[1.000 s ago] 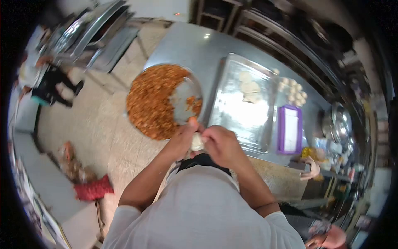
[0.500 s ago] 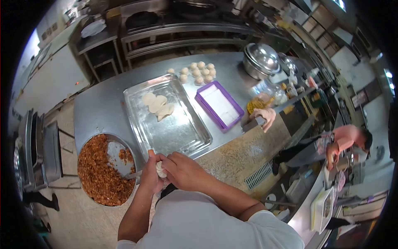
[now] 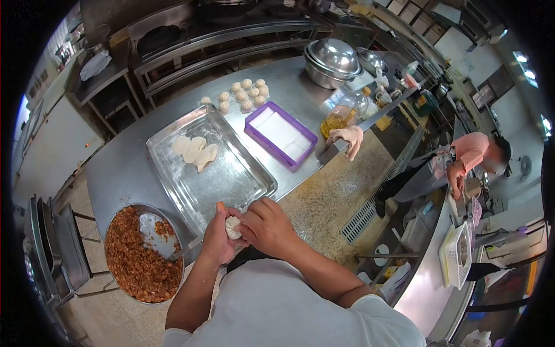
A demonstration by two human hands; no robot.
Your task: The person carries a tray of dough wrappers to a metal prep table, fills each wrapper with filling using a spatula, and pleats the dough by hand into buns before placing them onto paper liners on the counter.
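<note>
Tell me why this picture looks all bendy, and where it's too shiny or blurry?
In the head view, the table seems curved and the corners go black, probably from a very wide lens; light glares off the tray and metal bowls; the left hand and right hand look fairly clear.

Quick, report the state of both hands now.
Left hand: closed around a flat metal tool, cradling a pleated dough bun.
Right hand: fingers closed on the bun's side.

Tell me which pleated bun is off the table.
The pleated bun held between the left hand and right hand; the other buns sit on the steel table.
</note>
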